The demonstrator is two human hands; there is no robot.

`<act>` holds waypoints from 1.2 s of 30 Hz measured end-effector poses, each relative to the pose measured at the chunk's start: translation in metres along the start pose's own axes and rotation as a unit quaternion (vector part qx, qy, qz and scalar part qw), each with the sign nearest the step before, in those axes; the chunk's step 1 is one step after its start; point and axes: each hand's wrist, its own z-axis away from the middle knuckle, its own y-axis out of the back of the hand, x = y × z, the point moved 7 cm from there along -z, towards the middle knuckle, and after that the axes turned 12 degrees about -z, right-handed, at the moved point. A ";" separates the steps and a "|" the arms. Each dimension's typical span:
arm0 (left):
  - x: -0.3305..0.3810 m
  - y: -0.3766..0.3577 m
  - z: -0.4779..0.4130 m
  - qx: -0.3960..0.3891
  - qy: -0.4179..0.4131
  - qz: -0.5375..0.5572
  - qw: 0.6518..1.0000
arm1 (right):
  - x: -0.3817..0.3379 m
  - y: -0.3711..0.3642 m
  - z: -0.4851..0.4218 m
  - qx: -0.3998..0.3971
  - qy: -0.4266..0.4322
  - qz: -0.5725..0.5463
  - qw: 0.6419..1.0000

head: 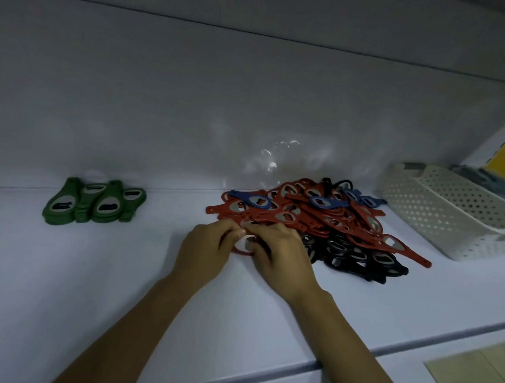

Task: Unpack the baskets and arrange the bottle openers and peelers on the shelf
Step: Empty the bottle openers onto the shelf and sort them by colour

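Head view: left hand (205, 252) and right hand (283, 258) pinch a red opener (241, 251) at the pile's (331, 222) edge on the shelf (95, 271); probably light, stiff, flat, easiest lifted by its handle.

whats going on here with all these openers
A person works at a white shelf. The left hand and right hand pinch a red opener at the near edge of a mixed pile of red, blue and black bottle openers. Stacked green openers sit to the left, a white basket to the right.
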 end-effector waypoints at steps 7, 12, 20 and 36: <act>-0.012 -0.003 0.001 0.028 0.152 0.343 0.927 | 0.012 0.030 0.007 0.216 -0.059 -0.118 0.967; -0.010 -0.016 0.005 0.010 0.171 0.367 0.914 | -0.035 -0.010 0.000 0.016 0.124 -0.035 0.992; -0.001 -0.016 0.007 -0.038 0.143 0.343 0.928 | 0.038 0.008 -0.003 -0.009 -0.168 0.191 0.967; -0.001 -0.006 0.003 -0.002 0.155 0.399 0.904 | 0.001 0.034 0.009 0.226 -0.047 -0.041 0.972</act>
